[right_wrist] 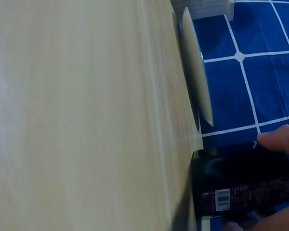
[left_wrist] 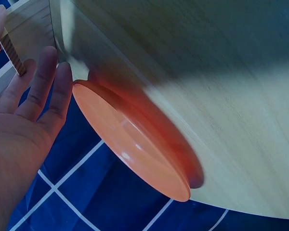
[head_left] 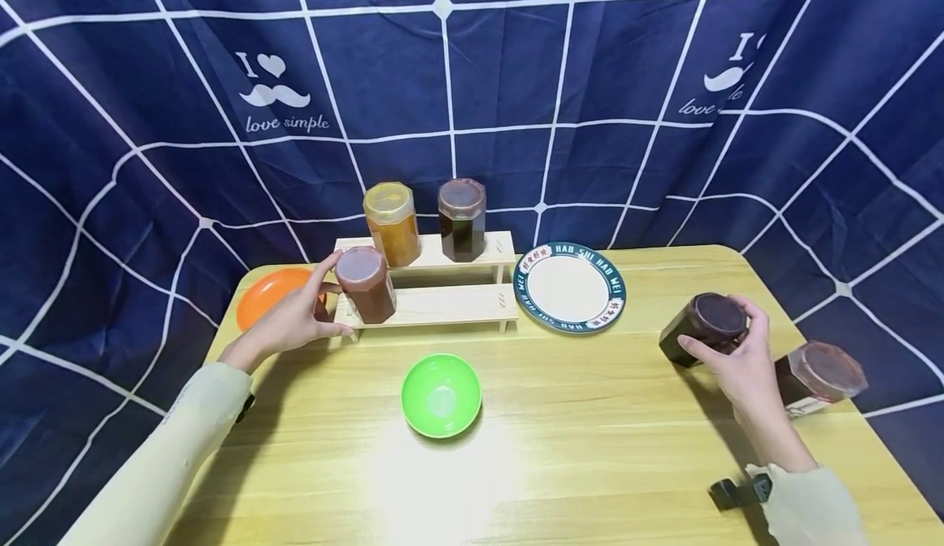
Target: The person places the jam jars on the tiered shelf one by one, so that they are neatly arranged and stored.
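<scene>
The dark jar (head_left: pixel 698 329), probably heavy, rigid and slick, best held mid-body, is gripped by the right hand (head_left: pixel 746 370) at the table's (head_left: pixel 583 423) right; whether it is lifted is unclear. The shelved reddish-brown jar (head_left: pixel 370 290) is flanked by the left hand (head_left: pixel 295 319), fingers extended.

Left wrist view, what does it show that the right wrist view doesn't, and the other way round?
Only the left wrist view shows the left hand, fingers apart, and the round glossy orange plate.

Only the right wrist view shows the right hand gripping the dark faceted jar with its printed white barcode, plus the round white plate with a teal rim, seen nearly edge-on.

Both share the pale wood-grain tabletop, the blue cloth with white grid lines and part of the pale wooden rack.
</scene>
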Demonstrator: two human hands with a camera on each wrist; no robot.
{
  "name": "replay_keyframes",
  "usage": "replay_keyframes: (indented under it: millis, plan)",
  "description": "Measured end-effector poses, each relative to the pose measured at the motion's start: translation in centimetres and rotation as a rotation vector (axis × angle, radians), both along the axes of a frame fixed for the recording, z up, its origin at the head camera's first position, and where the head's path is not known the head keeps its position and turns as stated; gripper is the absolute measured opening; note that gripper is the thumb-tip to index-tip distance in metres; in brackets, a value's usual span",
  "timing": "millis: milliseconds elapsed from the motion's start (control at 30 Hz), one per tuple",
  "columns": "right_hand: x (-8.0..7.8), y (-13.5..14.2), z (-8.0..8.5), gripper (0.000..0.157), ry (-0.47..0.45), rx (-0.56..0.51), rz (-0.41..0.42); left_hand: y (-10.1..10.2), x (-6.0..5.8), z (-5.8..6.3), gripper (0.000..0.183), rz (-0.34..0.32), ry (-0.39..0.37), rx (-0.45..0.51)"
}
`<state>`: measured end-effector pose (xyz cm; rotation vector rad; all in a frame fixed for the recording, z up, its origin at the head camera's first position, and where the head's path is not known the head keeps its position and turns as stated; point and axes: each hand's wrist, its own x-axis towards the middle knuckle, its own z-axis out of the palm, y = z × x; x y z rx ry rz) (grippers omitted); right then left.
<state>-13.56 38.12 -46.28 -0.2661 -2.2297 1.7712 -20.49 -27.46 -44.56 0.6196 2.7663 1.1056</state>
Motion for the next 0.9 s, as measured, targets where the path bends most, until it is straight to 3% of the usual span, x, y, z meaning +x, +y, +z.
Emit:
replay_keyframes:
  millis: [133, 467, 733, 900]
  plan:
    - [0.2, -0.3, 0.3, 0.097, -0.019, 0.173, 0.013, 0.0, 0.0, -0.1, 0.131, 0.002, 0.0, 0.002]
    - [0.2, -0.8, 0.1, 0.094, 0.036, 0.163, 0.092, -0.2, -0.2, -0.2, 0.131, -0.001, -0.005, 0.016]
    - [0.4, -1.6, 0.4, 0.093, -0.021, 0.344, 0.119, -0.1, -0.1, -0.2, 0.13, -0.001, -0.013, 0.018]
    - [0.7, -2.5, 0.8, 0.091, -0.021, 0.349, 0.149, 0.0, -0.2, 0.0, 0.131, 0.0, -0.014, 0.014]
